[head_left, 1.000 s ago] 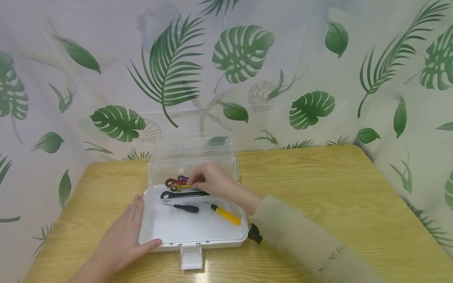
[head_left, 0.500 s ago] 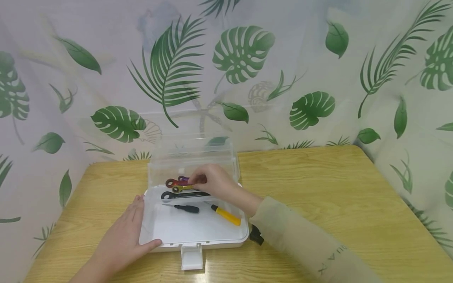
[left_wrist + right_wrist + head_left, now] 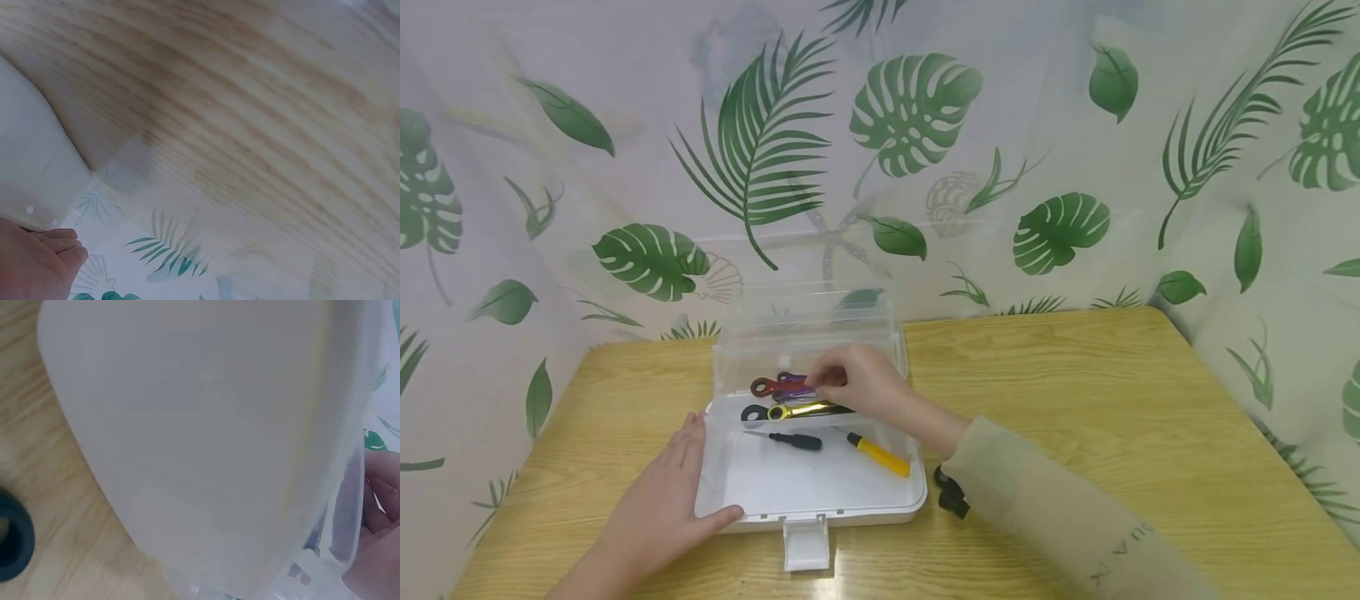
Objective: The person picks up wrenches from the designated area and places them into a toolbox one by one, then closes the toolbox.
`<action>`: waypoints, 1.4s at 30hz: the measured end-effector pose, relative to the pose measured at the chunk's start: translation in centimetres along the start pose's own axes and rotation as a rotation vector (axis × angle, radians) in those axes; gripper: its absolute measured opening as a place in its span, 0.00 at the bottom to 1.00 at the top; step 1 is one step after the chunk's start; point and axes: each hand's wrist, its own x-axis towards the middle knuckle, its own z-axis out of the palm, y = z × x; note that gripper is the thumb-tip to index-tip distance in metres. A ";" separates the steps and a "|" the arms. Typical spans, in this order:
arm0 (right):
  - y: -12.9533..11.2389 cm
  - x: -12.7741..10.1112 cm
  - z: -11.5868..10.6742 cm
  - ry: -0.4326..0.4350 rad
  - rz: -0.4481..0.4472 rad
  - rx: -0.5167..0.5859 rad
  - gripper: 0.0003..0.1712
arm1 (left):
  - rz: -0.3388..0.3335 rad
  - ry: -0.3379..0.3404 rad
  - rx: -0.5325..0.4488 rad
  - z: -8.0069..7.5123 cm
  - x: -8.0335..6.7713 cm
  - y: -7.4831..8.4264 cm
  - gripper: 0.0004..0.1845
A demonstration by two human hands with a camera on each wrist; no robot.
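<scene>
A clear plastic box (image 3: 715,467) stands open on the wooden table (image 3: 1075,392), its lid (image 3: 808,325) upright at the back. Inside lie a red wrench (image 3: 767,387), a purple wrench (image 3: 792,383), a gold wrench (image 3: 801,410) resting on a black wrench (image 3: 752,413), a black screwdriver (image 3: 796,442) and a yellow-handled screwdriver (image 3: 880,457). My right hand (image 3: 853,385) reaches into the box's back part, fingers curled, tips pinching the purple wrench's shaft. My left hand (image 3: 655,508) lies flat on the table by the box's left side, thumb against its front corner.
A white latch (image 3: 805,543) sticks out from the box front. A small black object (image 3: 951,496) sits by my right sleeve. Leaf-print curtains enclose the table at the back and on both sides. The right wrist view shows mostly the box wall (image 3: 187,425).
The gold wrench has dropped from my right fingers onto the black wrench. My right fingertips have shifted up to the purple wrench. The left hand has stayed put.
</scene>
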 end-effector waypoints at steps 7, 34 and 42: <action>0.1 -0.8 -0.7 0.009 -0.029 0.003 0.07 | -0.002 0.001 -0.006 -0.1 0.0 0.0 0.66; 2.8 -5.1 -4.2 0.051 -0.056 0.076 0.06 | 0.000 0.000 -0.002 -0.1 0.0 0.1 0.66; 3.8 -6.8 -5.4 0.106 -0.031 0.057 0.07 | -0.016 -0.026 0.004 -0.3 0.1 0.2 0.67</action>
